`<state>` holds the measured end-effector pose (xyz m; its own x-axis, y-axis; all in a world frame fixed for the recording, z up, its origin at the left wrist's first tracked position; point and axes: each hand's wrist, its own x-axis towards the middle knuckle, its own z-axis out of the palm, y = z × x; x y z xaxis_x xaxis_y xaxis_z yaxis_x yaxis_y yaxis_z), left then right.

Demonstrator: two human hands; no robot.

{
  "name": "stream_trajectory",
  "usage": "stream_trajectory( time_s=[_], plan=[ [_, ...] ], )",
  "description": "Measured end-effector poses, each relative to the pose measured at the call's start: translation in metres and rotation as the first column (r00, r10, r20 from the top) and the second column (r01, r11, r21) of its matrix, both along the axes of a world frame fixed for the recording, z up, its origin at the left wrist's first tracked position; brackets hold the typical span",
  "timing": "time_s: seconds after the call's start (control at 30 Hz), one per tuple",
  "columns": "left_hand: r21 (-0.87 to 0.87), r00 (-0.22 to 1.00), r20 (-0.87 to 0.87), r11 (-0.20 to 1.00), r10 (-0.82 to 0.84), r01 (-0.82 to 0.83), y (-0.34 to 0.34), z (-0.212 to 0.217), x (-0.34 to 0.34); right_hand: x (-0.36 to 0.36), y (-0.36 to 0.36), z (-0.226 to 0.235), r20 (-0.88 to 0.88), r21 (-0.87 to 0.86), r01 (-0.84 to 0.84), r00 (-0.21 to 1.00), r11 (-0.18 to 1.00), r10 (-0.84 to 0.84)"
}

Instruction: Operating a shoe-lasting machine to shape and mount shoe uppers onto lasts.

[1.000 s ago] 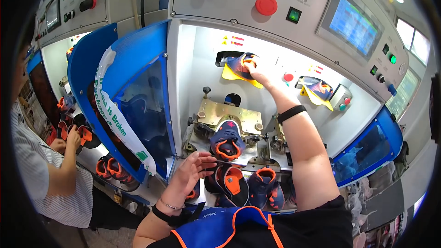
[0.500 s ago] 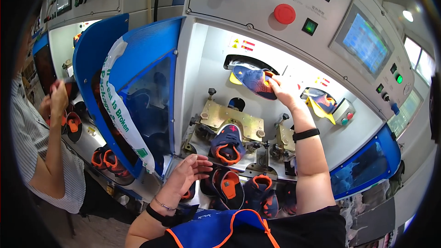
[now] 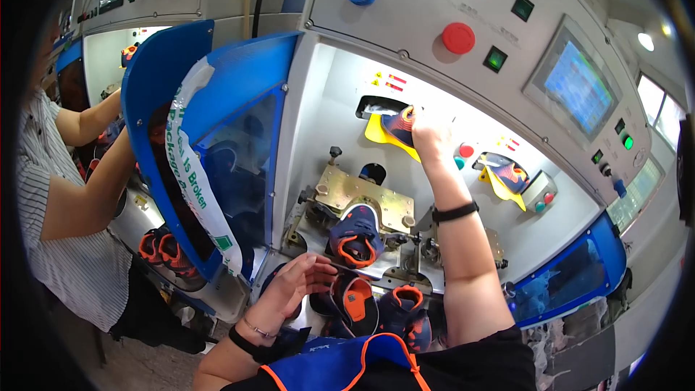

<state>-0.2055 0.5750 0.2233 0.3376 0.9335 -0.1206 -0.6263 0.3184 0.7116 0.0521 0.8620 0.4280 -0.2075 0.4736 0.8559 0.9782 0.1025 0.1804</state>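
Note:
In the upper opening of the lit machine bay, a navy and orange shoe upper (image 3: 397, 126) sits at a slot beside a yellow plate (image 3: 377, 132). My right hand (image 3: 432, 137) is closed on its orange side, the fingertips partly hidden. Lower down, another navy shoe upper (image 3: 356, 234) is mounted toe-inward against a brass-coloured metal plate (image 3: 369, 192). My left hand (image 3: 300, 282) hovers near its heel with fingers apart, holding nothing visible. Just right of that hand stand a shoe with an orange insole (image 3: 355, 300) and a second navy upper (image 3: 403, 307).
A similar upper (image 3: 512, 175) rests on a yellow plate in the right-hand slot, beside a small button box (image 3: 539, 192). Blue doors (image 3: 239, 137) flank the bay. A control panel with a screen (image 3: 575, 80) is overhead. At left, a co-worker (image 3: 79, 195) stands at another machine.
My right hand has shifted left and inward with the upper, whose toe end has gone deeper into the slot. More of the yellow plate shows. The co-worker's arms have reached forward.

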Motion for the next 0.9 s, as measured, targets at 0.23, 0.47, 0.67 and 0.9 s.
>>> stream_trajectory(
  time_s=[0.23,0.47,0.67,0.9],
  plan=[
    [0.047,0.994,0.057,0.994,0.096,-0.098,-0.003,-0.008,-0.015,0.032,-0.014,-0.001,0.062,-0.157,-0.407,0.905,0.9,0.42],
    [-0.012,0.997,-0.015,0.998,0.069,-0.069,0.002,-0.009,-0.012,0.048,0.007,-0.021,0.111,-0.011,-0.416,0.903,0.909,0.415],
    [-0.001,0.999,0.003,0.999,0.044,-0.044,0.006,-0.01,-0.012,0.048,0.019,0.002,0.622,0.174,-0.037,0.779,0.984,-0.081],
    [-0.015,0.999,0.007,0.999,0.035,-0.035,0.013,-0.015,-0.015,0.032,0.034,-0.02,0.268,0.073,-0.176,0.951,0.982,0.151]
  ],
)
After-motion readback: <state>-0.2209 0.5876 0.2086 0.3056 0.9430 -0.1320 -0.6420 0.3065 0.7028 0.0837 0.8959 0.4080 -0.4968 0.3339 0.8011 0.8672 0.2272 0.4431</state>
